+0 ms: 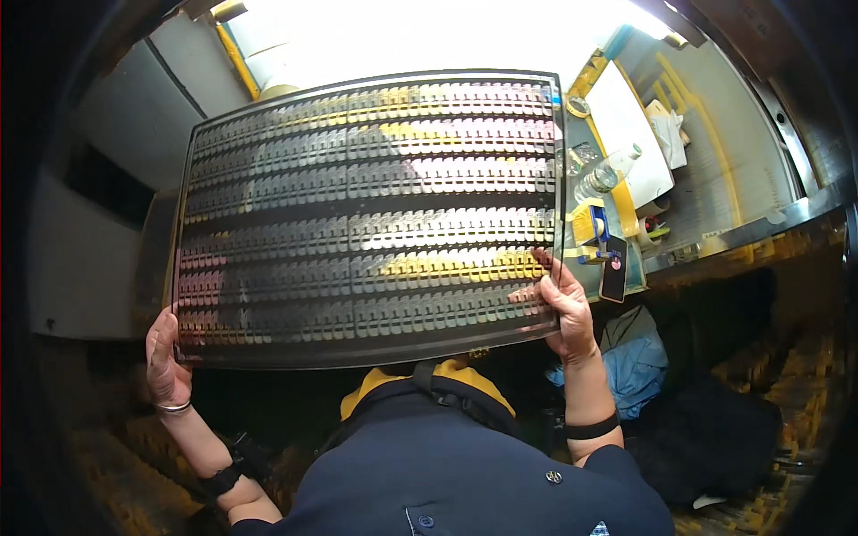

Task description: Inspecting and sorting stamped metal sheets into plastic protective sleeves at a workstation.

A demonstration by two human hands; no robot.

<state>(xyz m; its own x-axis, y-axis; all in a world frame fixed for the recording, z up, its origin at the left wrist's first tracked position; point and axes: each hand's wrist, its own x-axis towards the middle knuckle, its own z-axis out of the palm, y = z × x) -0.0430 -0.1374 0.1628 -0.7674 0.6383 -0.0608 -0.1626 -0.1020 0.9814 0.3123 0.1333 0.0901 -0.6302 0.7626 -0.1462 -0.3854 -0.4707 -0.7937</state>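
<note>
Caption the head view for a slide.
Left hand and right hand hold up a large thin shiny sheet with rows of small cut-out shapes against bright light.

Workbench (706, 192) seen at right, grey-topped, marked with yellow tape lines. Strong white glare (402, 36) noted left of the workbench, washing out detail. Grey wall panels (116, 125) recorded far left of it; dark floor (786, 384) below it.
</note>
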